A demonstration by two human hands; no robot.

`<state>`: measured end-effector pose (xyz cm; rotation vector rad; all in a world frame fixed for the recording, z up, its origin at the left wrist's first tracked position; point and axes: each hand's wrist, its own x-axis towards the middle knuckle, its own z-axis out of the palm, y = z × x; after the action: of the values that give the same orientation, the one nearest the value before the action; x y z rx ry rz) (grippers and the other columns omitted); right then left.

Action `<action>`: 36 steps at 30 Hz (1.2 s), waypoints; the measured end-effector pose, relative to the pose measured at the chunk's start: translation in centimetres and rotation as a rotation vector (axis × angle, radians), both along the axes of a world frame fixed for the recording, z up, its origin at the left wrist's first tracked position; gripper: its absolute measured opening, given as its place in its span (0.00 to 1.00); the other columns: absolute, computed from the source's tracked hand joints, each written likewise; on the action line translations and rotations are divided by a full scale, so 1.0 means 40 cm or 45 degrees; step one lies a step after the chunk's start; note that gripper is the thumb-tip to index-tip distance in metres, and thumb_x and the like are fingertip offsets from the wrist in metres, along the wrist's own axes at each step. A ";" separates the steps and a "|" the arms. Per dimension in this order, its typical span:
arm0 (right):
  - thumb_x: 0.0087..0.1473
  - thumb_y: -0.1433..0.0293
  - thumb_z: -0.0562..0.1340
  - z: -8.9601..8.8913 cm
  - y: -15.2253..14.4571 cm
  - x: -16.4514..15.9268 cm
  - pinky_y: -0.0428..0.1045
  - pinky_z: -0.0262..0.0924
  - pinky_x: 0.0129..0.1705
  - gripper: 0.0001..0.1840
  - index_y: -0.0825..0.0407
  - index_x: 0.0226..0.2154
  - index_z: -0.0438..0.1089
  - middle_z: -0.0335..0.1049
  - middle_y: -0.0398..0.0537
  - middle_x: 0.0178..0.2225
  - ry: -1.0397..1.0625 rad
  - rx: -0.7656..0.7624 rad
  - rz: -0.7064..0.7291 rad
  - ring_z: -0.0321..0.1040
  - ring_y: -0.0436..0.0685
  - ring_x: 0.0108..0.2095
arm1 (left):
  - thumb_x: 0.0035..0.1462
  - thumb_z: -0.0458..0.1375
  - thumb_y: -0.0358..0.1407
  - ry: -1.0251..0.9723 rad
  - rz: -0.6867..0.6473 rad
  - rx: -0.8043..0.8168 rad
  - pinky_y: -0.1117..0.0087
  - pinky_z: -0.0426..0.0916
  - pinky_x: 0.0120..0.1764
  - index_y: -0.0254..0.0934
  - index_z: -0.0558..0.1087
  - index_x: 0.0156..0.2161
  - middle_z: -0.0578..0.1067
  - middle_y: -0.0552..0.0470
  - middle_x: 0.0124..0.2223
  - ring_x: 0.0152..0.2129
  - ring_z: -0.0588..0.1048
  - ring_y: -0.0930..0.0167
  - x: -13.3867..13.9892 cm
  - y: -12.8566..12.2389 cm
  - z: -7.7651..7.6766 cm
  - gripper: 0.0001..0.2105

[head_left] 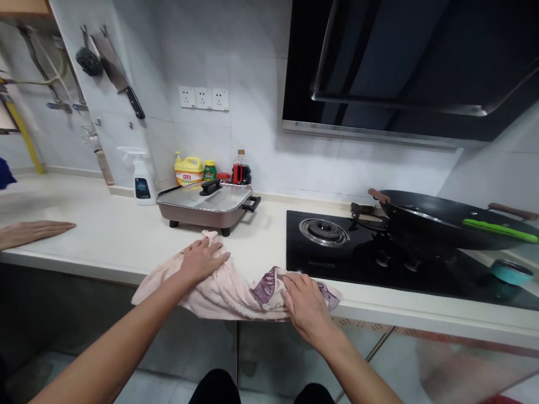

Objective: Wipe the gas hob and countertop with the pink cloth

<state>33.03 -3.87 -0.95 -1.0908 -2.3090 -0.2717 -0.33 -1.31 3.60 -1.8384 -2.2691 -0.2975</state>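
A pale pink towel [223,286] with a purple patterned part lies rumpled over the counter's front edge, partly hanging down. My left hand [202,261] presses on the towel's left part, its thumb spread and its fingers stretched over the cloth. At the towel's right end, just in front of the stove, my right hand [306,303] has its fingers closed on the cloth. Behind my left hand stands an electric pan [197,213] with a glass lid, close to the towel's far tip.
Another person's hand [40,233] rests flat on the counter [113,241] at the left. A spray bottle [142,179] and several bottles stand by the wall. Right of the towel, a gas stove [320,255] carries a wok [438,224]; a range hood [400,62] hangs above.
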 end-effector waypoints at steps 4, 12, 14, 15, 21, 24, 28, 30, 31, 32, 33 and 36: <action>0.70 0.67 0.50 -0.005 -0.001 0.082 0.58 0.58 0.55 0.19 0.50 0.53 0.71 0.73 0.52 0.53 0.024 -0.019 -0.136 0.65 0.61 0.52 | 0.65 0.48 0.54 0.007 -0.025 -0.031 0.47 0.54 0.62 0.45 0.71 0.62 0.65 0.42 0.69 0.66 0.59 0.52 0.007 0.005 0.001 0.27; 0.70 0.62 0.48 0.006 0.011 0.233 0.56 0.57 0.43 0.19 0.45 0.51 0.72 0.74 0.50 0.47 -0.189 0.082 -0.390 0.67 0.60 0.45 | 0.65 0.51 0.54 0.007 -0.225 0.076 0.49 0.51 0.65 0.45 0.71 0.61 0.64 0.44 0.70 0.67 0.57 0.50 0.044 -0.037 -0.029 0.26; 0.71 0.61 0.48 0.006 0.012 0.257 0.56 0.55 0.43 0.18 0.45 0.48 0.72 0.74 0.50 0.44 -0.254 0.127 -0.477 0.67 0.60 0.43 | 0.64 0.51 0.54 -0.010 -0.224 0.104 0.48 0.51 0.65 0.45 0.72 0.60 0.64 0.44 0.69 0.66 0.57 0.49 0.049 -0.039 -0.033 0.25; 0.71 0.62 0.48 0.008 0.011 0.261 0.57 0.54 0.43 0.18 0.46 0.47 0.72 0.73 0.50 0.43 -0.290 0.148 -0.506 0.66 0.61 0.42 | 0.64 0.52 0.54 -0.017 -0.218 0.108 0.47 0.51 0.64 0.45 0.73 0.60 0.64 0.44 0.69 0.66 0.58 0.49 0.051 -0.038 -0.033 0.25; 0.70 0.65 0.51 0.026 0.007 0.145 0.57 0.51 0.44 0.15 0.49 0.40 0.72 0.71 0.51 0.39 -0.308 0.132 -0.428 0.64 0.60 0.41 | 0.63 0.52 0.55 -0.036 -0.192 0.050 0.47 0.52 0.63 0.43 0.72 0.61 0.64 0.40 0.69 0.66 0.59 0.48 0.052 -0.020 -0.022 0.28; 0.69 0.66 0.50 0.039 0.003 0.037 0.57 0.51 0.42 0.16 0.49 0.38 0.71 0.70 0.52 0.41 -0.263 0.052 -0.321 0.62 0.61 0.42 | 0.63 0.52 0.55 -0.061 -0.183 0.000 0.47 0.52 0.64 0.44 0.71 0.62 0.62 0.41 0.70 0.68 0.56 0.50 0.047 -0.009 -0.016 0.28; 0.70 0.63 0.49 0.053 -0.009 -0.054 0.57 0.52 0.42 0.16 0.48 0.43 0.72 0.70 0.52 0.44 -0.202 0.007 -0.230 0.62 0.62 0.43 | 0.63 0.51 0.56 -0.058 -0.162 -0.052 0.48 0.50 0.65 0.45 0.70 0.63 0.62 0.41 0.71 0.69 0.55 0.51 0.041 -0.002 -0.011 0.29; 0.70 0.63 0.49 0.051 -0.013 -0.049 0.58 0.53 0.44 0.17 0.48 0.49 0.71 0.70 0.53 0.45 -0.189 0.006 -0.197 0.63 0.62 0.43 | 0.63 0.51 0.56 -0.048 -0.157 -0.060 0.47 0.50 0.65 0.45 0.70 0.64 0.62 0.42 0.71 0.69 0.54 0.51 0.038 0.000 -0.012 0.29; 0.70 0.63 0.49 0.046 -0.013 -0.033 0.58 0.53 0.45 0.18 0.48 0.50 0.71 0.71 0.53 0.46 -0.179 0.007 -0.191 0.63 0.61 0.44 | 0.64 0.50 0.56 -0.047 -0.160 -0.062 0.47 0.50 0.65 0.46 0.69 0.64 0.61 0.42 0.71 0.69 0.54 0.51 0.036 0.001 -0.013 0.29; 0.70 0.64 0.48 0.039 -0.012 -0.009 0.59 0.54 0.47 0.18 0.48 0.52 0.70 0.72 0.53 0.48 -0.163 0.007 -0.197 0.64 0.61 0.46 | 0.64 0.50 0.56 -0.048 -0.159 -0.061 0.46 0.50 0.65 0.46 0.69 0.64 0.61 0.42 0.71 0.69 0.54 0.50 0.034 0.002 -0.015 0.29; 0.70 0.64 0.48 0.029 -0.010 0.022 0.59 0.53 0.50 0.19 0.47 0.53 0.70 0.72 0.53 0.49 -0.139 0.008 -0.216 0.65 0.61 0.47 | 0.64 0.50 0.55 -0.052 -0.159 -0.055 0.45 0.50 0.65 0.46 0.69 0.64 0.61 0.42 0.72 0.69 0.54 0.50 0.032 0.003 -0.018 0.29; 0.71 0.65 0.47 -0.007 0.002 0.138 0.62 0.50 0.57 0.20 0.46 0.53 0.71 0.73 0.52 0.53 -0.056 0.034 -0.345 0.66 0.60 0.53 | 0.63 0.50 0.56 -0.066 -0.180 -0.007 0.44 0.50 0.65 0.46 0.71 0.63 0.63 0.42 0.70 0.69 0.54 0.50 0.026 0.007 -0.030 0.29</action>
<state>38.54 -3.80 -1.23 -1.3970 -2.1861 -0.4325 0.70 -1.02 2.41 -2.0207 -2.1778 -0.3657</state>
